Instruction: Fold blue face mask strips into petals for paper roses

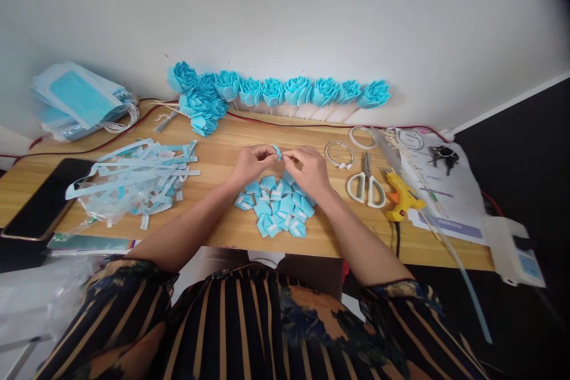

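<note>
left hand [250,164]: mine, raised just over the desk, fingertips pinched together on one end of a small blue folded piece [277,151].
right hand [307,167]: mine, fingertips pinched on the other end of the same piece, knuckles toward the camera.
blue folded piece: held between both hands, off the desk surface, right above the pile. too small to tell its exact fold.
pile of folded blue pieces [276,208]: flat on the wooden desk [214,157] near its front edge, directly under and just in front of my hands. some show white strips.
blue strip scraps [138,175]: loose heap well to the left of my left hand, partly on clear plastic.
phone [44,199]: dark, lying flat at the far left edge of the desk, beside the scraps.
stack of blue face masks [80,101]: back left corner, against the wall.
row of blue paper roses [276,92]: along the back of the desk against the wall, on thin sticks, with a cluster at the left end.
scissors [367,184]: white handles, just right of my right hand, handles toward me.
glue gun [401,196]: yellow, just beside the scissors on their right.
white loops [341,154]: behind the scissors, near the back edge.
papers [439,190]: far right of the desk, dark keys [440,154] lying on top.
</note>
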Tool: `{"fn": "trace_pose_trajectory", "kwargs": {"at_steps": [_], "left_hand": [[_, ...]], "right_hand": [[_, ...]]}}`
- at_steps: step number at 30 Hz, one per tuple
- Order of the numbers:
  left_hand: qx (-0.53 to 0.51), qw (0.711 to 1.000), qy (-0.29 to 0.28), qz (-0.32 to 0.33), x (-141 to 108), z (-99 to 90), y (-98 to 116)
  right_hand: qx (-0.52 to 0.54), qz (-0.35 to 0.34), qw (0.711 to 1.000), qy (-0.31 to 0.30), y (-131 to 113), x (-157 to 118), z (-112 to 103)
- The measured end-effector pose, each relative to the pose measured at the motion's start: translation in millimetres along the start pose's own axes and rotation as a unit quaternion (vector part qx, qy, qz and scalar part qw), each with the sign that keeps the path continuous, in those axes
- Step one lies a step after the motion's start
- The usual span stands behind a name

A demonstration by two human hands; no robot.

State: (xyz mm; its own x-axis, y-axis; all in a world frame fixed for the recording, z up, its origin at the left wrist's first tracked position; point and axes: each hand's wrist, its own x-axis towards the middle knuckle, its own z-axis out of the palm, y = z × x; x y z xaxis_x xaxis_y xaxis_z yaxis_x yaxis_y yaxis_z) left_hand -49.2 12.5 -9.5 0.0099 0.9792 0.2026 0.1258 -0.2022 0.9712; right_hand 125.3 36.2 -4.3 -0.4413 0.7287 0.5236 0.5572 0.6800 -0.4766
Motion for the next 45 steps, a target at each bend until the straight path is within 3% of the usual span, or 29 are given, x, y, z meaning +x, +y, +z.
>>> {"fn": "trace_pose_trajectory", "kwargs": {"at_steps": [5,12,17,23,30,34,36,40,45], "left_hand": [[-0.002,1.0,0.002,0.005,1.2,0.0,-3.2],[-0.027,0.999,0.006,-0.023,1.5,-3.8,0.9],[-0.084,0.996,-0.012,-0.036,2.1,-7.5,1.7],[-0.095,0.994,-0.031,-0.033,1.4,-8.0,2.6],[-0.042,0.998,-0.033,-0.021,1.6,-6.9,2.9],[0.009,0.996,0.084,0.038,-2.7,-0.8,6.3],[0.059,0.988,0.116,0.079,-6.6,3.0,9.2],[0.119,0.983,0.072,0.124,-11.2,8.4,8.0],[0.139,0.982,0.069,0.103,-8.2,7.8,-4.0]], "right_hand": [[0.024,0.013,1.0,-0.002,1.5,0.5,0.2],[0.153,0.091,0.984,-0.004,-1.6,3.3,-7.1],[0.284,0.201,0.937,0.034,8.6,5.7,-8.8],[0.413,0.24,0.877,-0.06,12.0,7.3,-7.1],[0.39,0.243,0.885,-0.072,1.0,8.2,-13.0],[0.34,0.23,0.911,-0.034,3.6,7.5,-7.7],[0.311,0.223,0.924,-0.015,4.2,6.9,-4.7],[0.265,0.202,0.943,0.003,1.4,5.4,-0.9],[0.259,0.189,0.947,0.003,-3.9,3.7,-0.2]]}}
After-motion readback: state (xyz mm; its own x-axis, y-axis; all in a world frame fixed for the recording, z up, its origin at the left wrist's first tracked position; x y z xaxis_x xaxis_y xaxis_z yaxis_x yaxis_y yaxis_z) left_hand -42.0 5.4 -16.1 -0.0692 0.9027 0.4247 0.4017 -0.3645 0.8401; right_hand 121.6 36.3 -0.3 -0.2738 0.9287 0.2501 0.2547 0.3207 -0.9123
